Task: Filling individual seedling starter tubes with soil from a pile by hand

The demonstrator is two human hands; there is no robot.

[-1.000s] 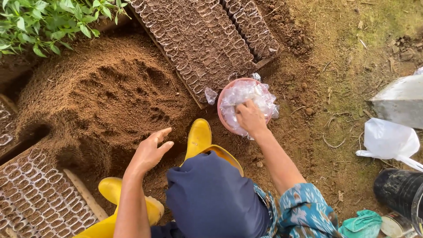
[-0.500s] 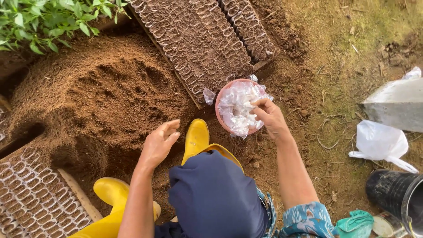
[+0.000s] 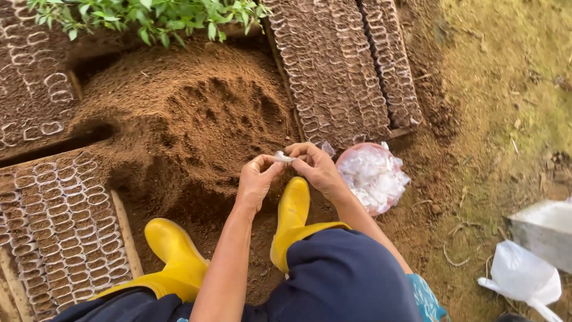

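Observation:
My left hand point(image 3: 257, 180) and my right hand point(image 3: 314, 167) meet above the brown soil heap point(image 3: 179, 119), both pinching one small clear plastic bag point(image 3: 283, 157) between their fingertips. Just right of my right hand sits a round pink bowl point(image 3: 372, 177) filled with more small clear bags. Under my hands are my yellow rubber boots point(image 3: 293, 214), planted in the soil, and my dark blue trousers point(image 3: 345, 280).
Rows of small soil-filled bags stand in a wooden-edged bed at the left point(image 3: 59, 226), at the top left point(image 3: 30, 89) and at the top right point(image 3: 345, 71). Green seedlings point(image 3: 149, 18) grow at the top. A white plastic bag point(image 3: 524, 277) and a grey sack point(image 3: 545, 229) lie at the right.
My right hand left the pink bowl with a small clear bag and moved left. My left hand rose to meet it, and both now hold the bag.

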